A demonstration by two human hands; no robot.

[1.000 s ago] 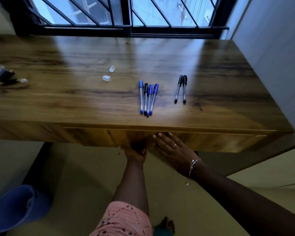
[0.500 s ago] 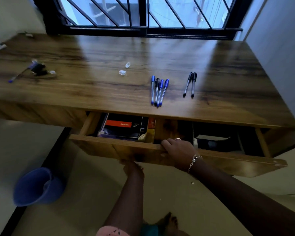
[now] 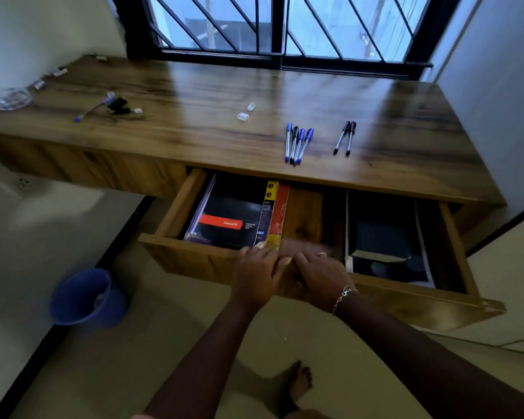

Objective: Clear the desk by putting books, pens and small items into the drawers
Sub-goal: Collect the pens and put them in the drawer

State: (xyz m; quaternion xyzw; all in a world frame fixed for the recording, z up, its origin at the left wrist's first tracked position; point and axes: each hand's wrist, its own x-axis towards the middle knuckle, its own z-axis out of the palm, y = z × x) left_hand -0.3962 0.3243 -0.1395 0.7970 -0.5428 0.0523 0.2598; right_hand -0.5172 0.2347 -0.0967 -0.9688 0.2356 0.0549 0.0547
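The desk drawer (image 3: 421, 303) stands pulled far out below the wooden desk (image 3: 194, 95). My left hand (image 3: 256, 275) and my right hand (image 3: 319, 273) sit side by side on the middle of its front panel, fingers curled over the top edge. Inside on the left lie a black spiral pad (image 3: 233, 219) and a yellow and red book (image 3: 276, 213); a dark book (image 3: 381, 237) lies on the right. On the desk top are several blue pens (image 3: 298, 145), two black pens (image 3: 345, 137) and two clear caps (image 3: 243, 117).
At the desk's left end are a black clump of small items (image 3: 117, 104) beside a thin pen, a glass dish (image 3: 11, 98) and small bits near the wall. A blue bucket (image 3: 88, 297) stands on the floor at left. A barred window runs behind, a wall on the right.
The drawer went from shut to pulled far out. My left hand came up from under the front panel onto its top edge, beside my right hand. The camera moved back.
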